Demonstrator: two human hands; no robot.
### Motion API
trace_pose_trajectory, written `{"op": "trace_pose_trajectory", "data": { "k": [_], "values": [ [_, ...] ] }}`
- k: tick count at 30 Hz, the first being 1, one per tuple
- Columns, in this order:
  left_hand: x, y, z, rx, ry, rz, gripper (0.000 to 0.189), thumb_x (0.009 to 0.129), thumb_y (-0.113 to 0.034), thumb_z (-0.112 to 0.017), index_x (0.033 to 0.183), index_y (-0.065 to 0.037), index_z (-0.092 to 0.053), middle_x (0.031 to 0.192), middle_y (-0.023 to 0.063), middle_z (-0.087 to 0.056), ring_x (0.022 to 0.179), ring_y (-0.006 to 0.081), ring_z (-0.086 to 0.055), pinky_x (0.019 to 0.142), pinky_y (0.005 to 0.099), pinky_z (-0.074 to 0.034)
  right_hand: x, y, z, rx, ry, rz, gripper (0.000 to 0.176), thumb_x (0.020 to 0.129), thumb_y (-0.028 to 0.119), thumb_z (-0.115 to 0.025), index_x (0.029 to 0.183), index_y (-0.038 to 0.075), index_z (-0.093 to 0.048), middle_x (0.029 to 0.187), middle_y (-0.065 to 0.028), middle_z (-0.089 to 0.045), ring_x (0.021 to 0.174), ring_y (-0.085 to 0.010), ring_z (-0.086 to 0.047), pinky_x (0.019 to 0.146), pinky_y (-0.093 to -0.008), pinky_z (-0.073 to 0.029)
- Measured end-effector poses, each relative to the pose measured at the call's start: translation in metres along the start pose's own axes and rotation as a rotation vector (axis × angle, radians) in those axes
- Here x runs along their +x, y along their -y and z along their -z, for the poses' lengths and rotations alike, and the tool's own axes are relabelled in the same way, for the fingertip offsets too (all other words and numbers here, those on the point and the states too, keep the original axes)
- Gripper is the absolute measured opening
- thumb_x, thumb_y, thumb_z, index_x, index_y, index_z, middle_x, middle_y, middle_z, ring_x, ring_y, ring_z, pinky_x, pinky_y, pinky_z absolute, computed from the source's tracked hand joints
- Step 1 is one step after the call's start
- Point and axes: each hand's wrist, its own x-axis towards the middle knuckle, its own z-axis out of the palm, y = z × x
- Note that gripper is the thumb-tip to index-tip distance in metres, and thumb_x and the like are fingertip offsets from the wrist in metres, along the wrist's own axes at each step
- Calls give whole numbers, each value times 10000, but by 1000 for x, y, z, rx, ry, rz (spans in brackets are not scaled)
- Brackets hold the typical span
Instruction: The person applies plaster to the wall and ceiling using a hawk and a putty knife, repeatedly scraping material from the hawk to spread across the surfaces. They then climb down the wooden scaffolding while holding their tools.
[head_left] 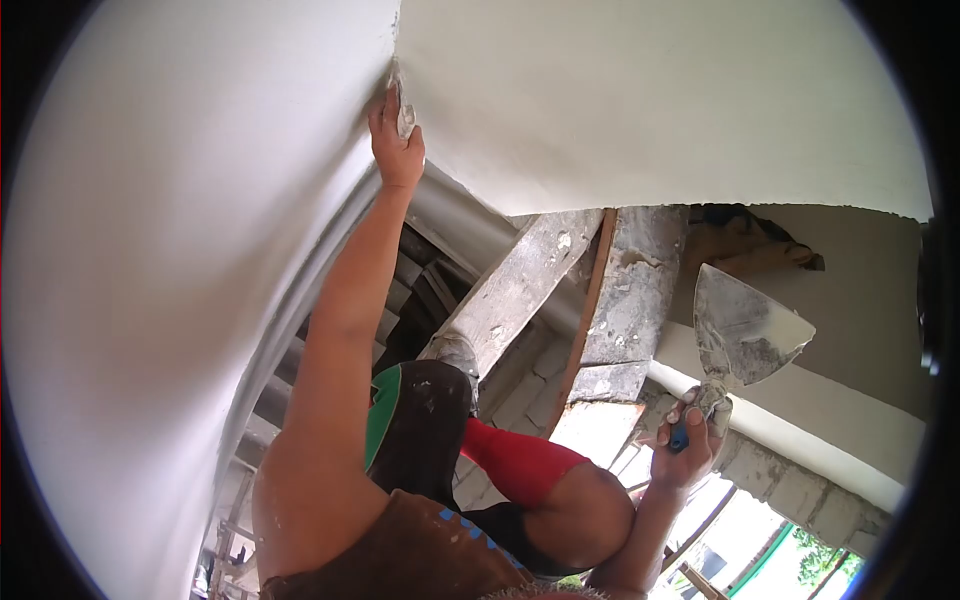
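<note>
High up, my left hand (397,145) reaches into the inner corner between the curved white wall (180,220) on the left and the white plastered surface (640,100) on the right. Its fingers are closed around a small plaster-smeared scraper (406,120), mostly hidden by the hand, with its tip at the corner line. Lower on the right, my right hand (690,440) grips a wide putty knife (750,330) by its blue, plaster-caked handle. The broad blade points upward, coated in grey and white plaster, and stands apart from the wall.
Plaster-splashed planks (630,290) and another board (530,290) slope below the white surface. My bent legs, one with a red sleeve (520,465), are below. A concrete beam (800,400) and block wall (810,490) are at right. Brown crumpled material (760,245) lies behind.
</note>
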Motion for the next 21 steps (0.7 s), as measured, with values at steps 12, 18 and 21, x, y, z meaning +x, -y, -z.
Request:
{"op": "trace_pose_trajectory", "data": {
  "k": [12,18,21],
  "values": [
    [-119,-21,22,-367,455,-75,595,856,34,-605,1417,-110,-470,1362,115,-546,1245,252,-530,1028,334,-416,-2,-3,-13,94,86,72,389,862,63,-624,1214,-17,-480,1004,-142,-579,706,-165,-564,431,-221,-451],
    [-56,34,31,-223,25,169,645,779,87,-559,1389,-110,-488,1277,141,-577,1172,319,-559,1023,384,-433,-1,1,-11,-54,127,85,401,842,60,-650,1201,2,-481,998,-125,-575,719,-157,-552,443,-211,-443],
    [-36,46,16,-48,27,17,651,766,78,-566,1384,-114,-497,1201,172,-536,1102,361,-546,999,413,-440,-1,1,-5,-51,51,66,401,837,67,-658,1192,1,-483,987,-120,-577,714,-154,-550,442,-216,-443]
  ]
}}
